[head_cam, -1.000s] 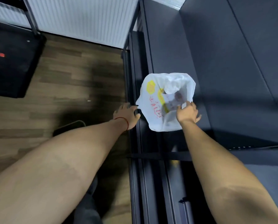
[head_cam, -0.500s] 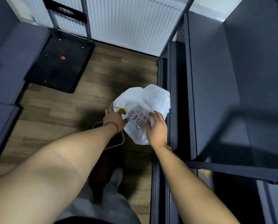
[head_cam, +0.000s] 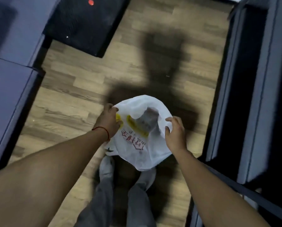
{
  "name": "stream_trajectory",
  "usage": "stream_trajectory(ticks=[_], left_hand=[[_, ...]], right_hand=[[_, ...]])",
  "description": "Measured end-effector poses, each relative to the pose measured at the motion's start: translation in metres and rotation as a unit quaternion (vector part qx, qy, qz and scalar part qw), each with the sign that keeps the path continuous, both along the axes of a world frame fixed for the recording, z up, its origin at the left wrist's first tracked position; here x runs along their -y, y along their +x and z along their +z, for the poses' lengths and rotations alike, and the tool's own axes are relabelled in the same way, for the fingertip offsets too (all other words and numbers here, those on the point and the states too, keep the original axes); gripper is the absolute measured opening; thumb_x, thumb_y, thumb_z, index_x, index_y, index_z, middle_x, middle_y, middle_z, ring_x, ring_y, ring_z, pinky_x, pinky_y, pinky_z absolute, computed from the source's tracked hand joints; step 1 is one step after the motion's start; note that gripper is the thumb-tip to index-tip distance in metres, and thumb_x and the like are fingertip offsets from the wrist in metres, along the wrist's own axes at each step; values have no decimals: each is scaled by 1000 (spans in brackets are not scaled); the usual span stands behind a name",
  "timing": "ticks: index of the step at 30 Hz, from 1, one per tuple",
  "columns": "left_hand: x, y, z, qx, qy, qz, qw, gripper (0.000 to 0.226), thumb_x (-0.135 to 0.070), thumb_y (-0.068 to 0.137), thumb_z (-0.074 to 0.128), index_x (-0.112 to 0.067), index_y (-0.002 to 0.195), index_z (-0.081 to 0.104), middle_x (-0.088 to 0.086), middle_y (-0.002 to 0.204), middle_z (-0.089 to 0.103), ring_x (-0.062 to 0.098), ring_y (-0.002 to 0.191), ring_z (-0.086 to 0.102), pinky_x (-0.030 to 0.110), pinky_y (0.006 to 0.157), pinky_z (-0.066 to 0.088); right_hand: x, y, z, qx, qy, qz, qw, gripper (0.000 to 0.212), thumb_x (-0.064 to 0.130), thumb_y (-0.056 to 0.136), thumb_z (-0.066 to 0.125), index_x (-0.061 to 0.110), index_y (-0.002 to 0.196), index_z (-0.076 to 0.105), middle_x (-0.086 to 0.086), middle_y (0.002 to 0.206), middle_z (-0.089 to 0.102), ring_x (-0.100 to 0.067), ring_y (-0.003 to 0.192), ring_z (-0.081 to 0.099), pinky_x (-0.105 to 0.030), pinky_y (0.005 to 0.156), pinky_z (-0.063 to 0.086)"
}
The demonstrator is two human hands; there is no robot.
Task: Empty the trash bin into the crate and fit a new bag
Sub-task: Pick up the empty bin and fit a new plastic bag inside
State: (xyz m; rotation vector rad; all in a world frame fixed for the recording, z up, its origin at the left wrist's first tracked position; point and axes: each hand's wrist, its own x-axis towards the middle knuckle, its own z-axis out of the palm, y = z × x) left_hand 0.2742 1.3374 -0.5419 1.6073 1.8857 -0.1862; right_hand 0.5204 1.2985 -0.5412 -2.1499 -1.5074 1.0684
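A white plastic bag (head_cam: 137, 145) with red and yellow print hangs in the air above the wooden floor, just in front of my feet. Through its thin wall a grey lump shows inside. My left hand (head_cam: 109, 120), with a red string on the wrist, pinches the bag's left rim. On the bag's right side rests my right hand (head_cam: 176, 133), its fingers spread over the plastic. No trash bin and no crate are in view.
A dark metal frame (head_cam: 245, 95) with grey panels runs down the right side. Grey-blue upholstered blocks (head_cam: 11, 63) line the left. A black mat (head_cam: 84, 25) with a red dot lies at the top. My grey trouser legs and shoes (head_cam: 106, 167) stand on the floor (head_cam: 71, 99).
I have carried the bag from the dark frame on the right out over the wooden floor. My left hand has taken hold of its rim, and the view has tilted down to my feet.
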Motion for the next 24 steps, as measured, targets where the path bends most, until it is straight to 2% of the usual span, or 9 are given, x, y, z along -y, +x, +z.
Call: stream_trajectory(ticks=[4, 8, 10, 12, 15, 18, 20, 22, 24], left_hand=[[-3, 2, -90, -3, 17, -8, 1000, 53, -22, 82, 66, -14, 129, 45, 12, 143, 30, 40, 106, 56, 41, 89, 47], [-11, 2, -155, 45, 57, -45, 996, 67, -25, 78, 67, -19, 137, 37, 15, 142, 35, 36, 124, 45, 48, 102, 44], [-13, 2, -172, 83, 94, -39, 991, 59, -31, 78, 66, -18, 131, 45, 16, 138, 40, 34, 125, 43, 47, 102, 43], [-16, 3, -176, 117, 168, 19, 979, 39, -36, 81, 58, -13, 113, 56, 19, 131, 44, 33, 121, 45, 41, 99, 42], [-39, 5, -168, 184, 233, 167, 940, 34, -34, 90, 48, -8, 109, 55, 16, 121, 54, 26, 114, 51, 32, 95, 41], [-81, 8, -170, 218, 120, 147, 957, 52, -29, 92, 55, -16, 139, 40, 9, 140, 49, 20, 127, 46, 31, 103, 39], [-103, 13, -176, 223, 3, 78, 972, 67, -24, 89, 62, -21, 147, 29, 10, 137, 51, 19, 127, 46, 27, 100, 38], [-112, 18, -180, 191, -49, 27, 980, 57, -21, 87, 65, -16, 140, 44, 12, 122, 62, 17, 109, 55, 21, 84, 39], [-116, 21, -181, 160, -18, 21, 987, 32, -19, 87, 65, -7, 116, 65, 15, 111, 69, 16, 93, 56, 21, 76, 38]], right_hand=[[-11, 5, -104, 18, -25, 67, 997, 38, 8, 92, 56, 16, 128, 53, -4, 139, 43, -25, 126, 48, -31, 100, 44], [-29, 11, -163, 58, 4, 63, 996, 38, 9, 88, 58, 19, 125, 54, -8, 135, 45, -27, 125, 45, -40, 102, 44], [-33, 13, -172, 24, 50, -13, 998, 31, 23, 91, 57, 19, 122, 52, -6, 128, 48, -21, 118, 47, -30, 94, 45], [-34, 18, -171, -43, 74, -166, 982, 31, 34, 98, 46, 17, 124, 46, -3, 121, 52, -15, 106, 50, -13, 79, 42], [-25, 43, -175, -52, -38, -286, 956, 40, 42, 101, 32, 17, 129, 46, -1, 117, 54, -17, 102, 51, -24, 76, 38], [-6, 63, -185, -78, -225, -211, 948, 42, 47, 98, 39, 17, 120, 58, -4, 112, 64, -28, 102, 60, -39, 82, 43], [4, 66, -187, -127, -278, -155, 939, 25, 34, 95, 50, 18, 100, 68, -9, 97, 71, -29, 91, 65, -42, 76, 50], [10, 63, -186, -159, -285, -127, 937, 17, 23, 93, 54, 16, 99, 68, -7, 91, 71, -23, 84, 64, -39, 75, 51], [12, 63, -189, -142, -244, -102, 954, 12, 21, 92, 56, 21, 101, 64, -4, 93, 70, -20, 85, 64, -37, 77, 52]])
